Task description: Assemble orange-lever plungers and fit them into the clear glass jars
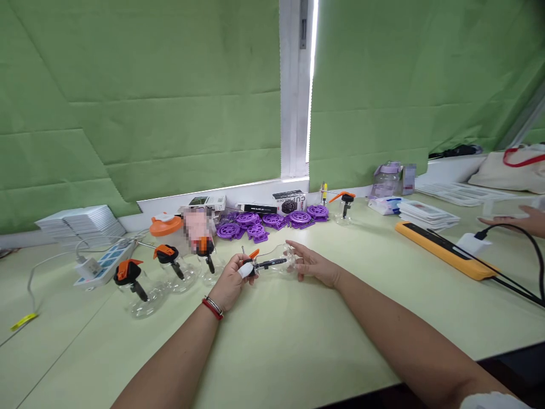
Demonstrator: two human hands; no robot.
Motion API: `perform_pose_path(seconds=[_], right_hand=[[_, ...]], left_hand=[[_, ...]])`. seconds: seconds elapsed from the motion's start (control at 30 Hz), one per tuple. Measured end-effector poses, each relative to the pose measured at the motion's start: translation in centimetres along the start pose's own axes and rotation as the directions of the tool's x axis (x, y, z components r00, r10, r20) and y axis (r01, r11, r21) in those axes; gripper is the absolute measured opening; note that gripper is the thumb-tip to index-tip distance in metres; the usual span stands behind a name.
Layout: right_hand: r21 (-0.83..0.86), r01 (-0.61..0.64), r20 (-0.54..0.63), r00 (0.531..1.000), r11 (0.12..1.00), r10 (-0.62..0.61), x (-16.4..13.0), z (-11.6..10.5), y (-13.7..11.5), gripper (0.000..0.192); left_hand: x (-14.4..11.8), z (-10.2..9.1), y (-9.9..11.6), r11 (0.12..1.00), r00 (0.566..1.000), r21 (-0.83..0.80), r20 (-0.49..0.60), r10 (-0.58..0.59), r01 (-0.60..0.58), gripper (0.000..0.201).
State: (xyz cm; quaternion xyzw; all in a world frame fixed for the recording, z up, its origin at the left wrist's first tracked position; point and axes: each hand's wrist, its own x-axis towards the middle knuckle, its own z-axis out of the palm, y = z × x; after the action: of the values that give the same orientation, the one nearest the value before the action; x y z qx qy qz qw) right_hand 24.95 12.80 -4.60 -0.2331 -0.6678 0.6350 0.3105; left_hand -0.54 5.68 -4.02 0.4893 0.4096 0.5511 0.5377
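My left hand (232, 279) grips the black and orange cap end of a clear glass bottle (279, 262) that lies on its side on the pale green table (298, 341). A white wrap covers one finger of that hand. My right hand (313, 264) holds the bottle's round glass body from the right. Three similar clear bottles with black and orange spout caps (140, 287) (176, 268) (208, 262) stand to the left of my hands.
Purple plastic discs (272, 220) lie behind the bottles, with small boxes (289, 201) and another capped bottle (344, 207). A white power strip (104, 262) is at left, an orange one (443, 249) at right. Another person's hand (517, 218) rests at far right.
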Motion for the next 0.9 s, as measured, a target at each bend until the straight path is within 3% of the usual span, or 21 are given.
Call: perform_pose_path(seconds=[0.07, 0.47, 0.6, 0.7, 0.83, 0.9], right_hand=[[-0.006, -0.001, 0.005, 1.0, 1.0, 0.001, 0.0, -0.1, 0.1, 0.078], [-0.009, -0.072, -0.073, 0.995, 0.997, 0.071, 0.7, 0.3, 0.9, 0.05], [-0.007, -0.085, -0.1, 0.991, 0.996, 0.084, 0.9, 0.3, 1.0, 0.052], [0.046, -0.029, -0.048, 0.998, 0.999, 0.032, 0.5, 0.1, 0.6, 0.051], [0.059, 0.006, -0.001, 1.0, 0.998, -0.006, -0.1, -0.2, 0.0, 0.076], [0.031, 0.004, -0.009, 1.0, 1.0, -0.004, -0.2, -0.2, -0.1, 0.077]], left_hand=[[0.0, 0.0, 0.0, 1.0, 1.0, -0.002, 0.016, -0.005, 0.005, 0.028], [-0.3, 0.3, 0.0, 1.0, 0.998, 0.006, 0.062, -0.01, 0.009, 0.025], [-0.3, 0.4, 0.2, 1.0, 0.998, -0.003, 0.056, -0.012, 0.012, 0.026], [-0.2, 0.2, 0.2, 1.0, 1.0, -0.013, 0.028, -0.006, 0.006, 0.028], [0.0, 0.0, 0.0, 1.0, 1.0, -0.019, -0.007, -0.016, 0.015, 0.029], [0.0, 0.0, 0.0, 1.0, 1.0, -0.016, 0.002, -0.015, 0.015, 0.029]])
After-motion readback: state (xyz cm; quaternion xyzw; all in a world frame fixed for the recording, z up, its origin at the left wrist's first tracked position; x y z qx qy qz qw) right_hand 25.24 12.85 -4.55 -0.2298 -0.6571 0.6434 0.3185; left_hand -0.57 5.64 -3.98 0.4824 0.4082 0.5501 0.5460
